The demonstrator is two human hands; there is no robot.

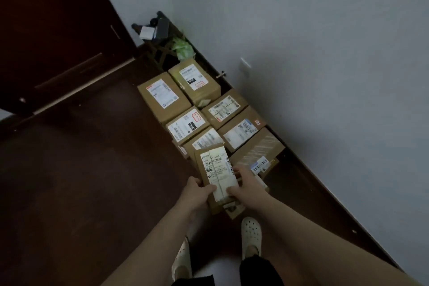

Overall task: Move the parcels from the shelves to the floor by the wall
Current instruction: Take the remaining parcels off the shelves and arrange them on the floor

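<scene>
both hands clamped on the flat parcel (217, 175), left hand (197, 193) and right hand (246, 184) on its long sides, over the near end of the parcel row (197, 100) along the wall (325, 53). looks light, stiff cardboard; tape probably slick, so hold the edges.

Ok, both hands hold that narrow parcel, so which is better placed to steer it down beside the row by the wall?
Probably the right. The right hand grips the narrow parcel on its wall-facing side, nearest the row of parcels; the left hand grips the side over dark floor.
</scene>
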